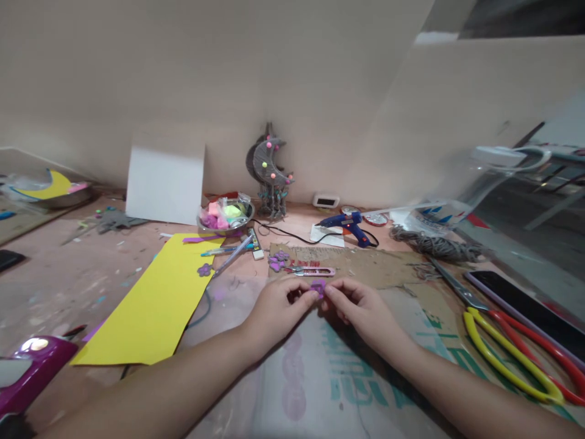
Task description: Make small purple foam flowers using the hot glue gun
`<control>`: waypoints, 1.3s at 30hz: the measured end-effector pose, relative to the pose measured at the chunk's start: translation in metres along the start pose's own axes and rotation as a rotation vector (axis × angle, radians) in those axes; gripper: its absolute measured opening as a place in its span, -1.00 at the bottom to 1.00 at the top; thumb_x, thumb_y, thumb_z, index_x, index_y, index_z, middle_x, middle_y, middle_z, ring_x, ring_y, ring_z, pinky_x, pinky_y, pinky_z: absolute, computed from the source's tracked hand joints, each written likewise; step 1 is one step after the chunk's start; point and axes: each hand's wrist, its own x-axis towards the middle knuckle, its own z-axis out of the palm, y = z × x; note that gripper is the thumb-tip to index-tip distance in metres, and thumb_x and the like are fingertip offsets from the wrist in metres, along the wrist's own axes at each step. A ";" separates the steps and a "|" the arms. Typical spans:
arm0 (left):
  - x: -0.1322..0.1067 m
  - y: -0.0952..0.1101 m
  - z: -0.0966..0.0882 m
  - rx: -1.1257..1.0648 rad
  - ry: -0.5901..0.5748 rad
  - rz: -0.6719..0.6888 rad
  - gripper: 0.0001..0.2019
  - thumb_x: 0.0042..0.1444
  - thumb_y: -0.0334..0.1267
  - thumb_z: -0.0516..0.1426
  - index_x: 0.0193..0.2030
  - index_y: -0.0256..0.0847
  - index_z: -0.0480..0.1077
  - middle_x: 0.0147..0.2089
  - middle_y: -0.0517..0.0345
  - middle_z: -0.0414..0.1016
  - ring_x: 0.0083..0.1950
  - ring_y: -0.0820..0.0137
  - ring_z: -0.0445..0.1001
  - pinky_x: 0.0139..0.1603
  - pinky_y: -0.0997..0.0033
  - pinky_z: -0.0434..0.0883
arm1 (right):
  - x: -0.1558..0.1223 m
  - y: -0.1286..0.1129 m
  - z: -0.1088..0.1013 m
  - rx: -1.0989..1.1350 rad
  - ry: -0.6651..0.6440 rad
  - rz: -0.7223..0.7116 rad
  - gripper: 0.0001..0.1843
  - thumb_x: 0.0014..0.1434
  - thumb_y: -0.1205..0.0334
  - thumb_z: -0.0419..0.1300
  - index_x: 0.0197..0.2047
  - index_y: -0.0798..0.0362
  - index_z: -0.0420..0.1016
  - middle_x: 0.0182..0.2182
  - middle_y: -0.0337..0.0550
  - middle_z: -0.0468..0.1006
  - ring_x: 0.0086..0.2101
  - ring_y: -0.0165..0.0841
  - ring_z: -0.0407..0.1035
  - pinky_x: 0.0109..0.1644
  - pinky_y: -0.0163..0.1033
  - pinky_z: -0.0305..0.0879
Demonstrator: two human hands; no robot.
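Between the fingertips of both hands is a small purple cutout (319, 288), probably foam or felt, its shape partly covered by the fingers. My left hand (286, 305) pinches its left side, thumb and forefinger together. On the other side my right hand (354, 300) pinches the right edge. Just beyond the fingers lies a pink craft knife (315, 271) on a strip of cardboard (370, 268). Several purple flower shapes (278, 261) rest left of the knife, and one more purple flower (205, 269) sits on the yellow sheet (150, 299).
A blue glue gun (350, 225) stands behind the cardboard. Scissors with red and yellow handles (507, 341), a phone (525, 311) and grey yarn (439, 245) lie right. A bowl of coloured clay (226, 214), a moon ornament (269, 161) and a white board (166, 183) are at the back.
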 end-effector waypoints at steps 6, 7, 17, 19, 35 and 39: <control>0.004 -0.002 0.002 -0.168 0.035 -0.091 -0.74 0.13 -0.13 0.03 -0.35 -0.27 0.42 -0.40 0.13 0.45 -0.35 0.41 0.38 -0.34 0.46 0.28 | 0.003 0.003 -0.003 -0.111 0.014 -0.042 -0.64 0.16 -0.05 0.01 -0.46 0.05 0.33 -0.62 -0.27 0.38 -0.61 -0.46 0.20 -0.56 -0.35 0.10; 0.004 -0.003 0.002 -0.203 0.032 -0.112 -0.74 0.14 -0.13 0.03 -0.36 -0.28 0.40 -0.42 0.14 0.44 -0.38 0.42 0.37 -0.36 0.47 0.28 | 0.005 0.002 -0.007 -0.157 0.069 -0.092 -0.65 0.18 -0.04 0.00 -0.46 0.05 0.32 -0.60 -0.26 0.37 -0.58 -0.44 0.23 -0.52 -0.34 0.14; 0.007 -0.012 0.009 -0.434 -0.004 -0.160 -0.78 0.06 -0.19 0.10 -0.23 -0.30 0.41 -0.46 0.13 0.45 -0.45 0.47 0.41 -0.43 0.52 0.30 | 0.041 0.006 -0.045 -0.714 0.037 -0.434 -0.68 0.18 0.13 0.04 -0.08 0.07 0.45 -0.13 -0.01 0.48 -0.12 -0.21 0.35 0.00 -0.09 0.24; 0.008 -0.013 0.010 -0.468 -0.034 -0.128 -0.74 0.08 -0.20 0.08 -0.14 -0.30 0.43 -0.44 0.11 0.46 -0.45 0.47 0.40 -0.42 0.51 0.30 | 0.048 0.009 -0.041 -0.781 -0.042 -0.518 -0.67 0.19 0.15 0.04 -0.03 0.02 0.45 -0.07 -0.01 0.45 -0.05 -0.21 0.30 0.06 -0.07 0.19; 0.008 -0.011 0.007 -0.405 -0.041 -0.107 -0.60 0.08 -0.26 0.08 0.09 -0.24 0.30 -0.44 0.23 0.27 -0.44 0.51 0.29 -0.38 0.51 0.26 | 0.080 -0.004 -0.028 -1.073 0.010 -0.537 -0.76 0.16 0.33 -0.02 -0.25 0.10 0.47 -0.34 -0.03 0.51 -0.31 -0.29 0.35 -0.22 -0.24 0.20; 0.008 -0.010 0.007 -0.428 -0.020 -0.120 -0.60 0.10 -0.24 0.07 0.09 -0.26 0.26 -0.45 0.24 0.28 -0.43 0.49 0.34 -0.39 0.52 0.27 | 0.069 -0.011 -0.048 -0.948 0.214 -0.415 -0.72 0.22 0.25 -0.11 -0.17 0.08 0.39 -0.34 -0.04 0.51 -0.34 -0.27 0.37 -0.28 -0.24 0.20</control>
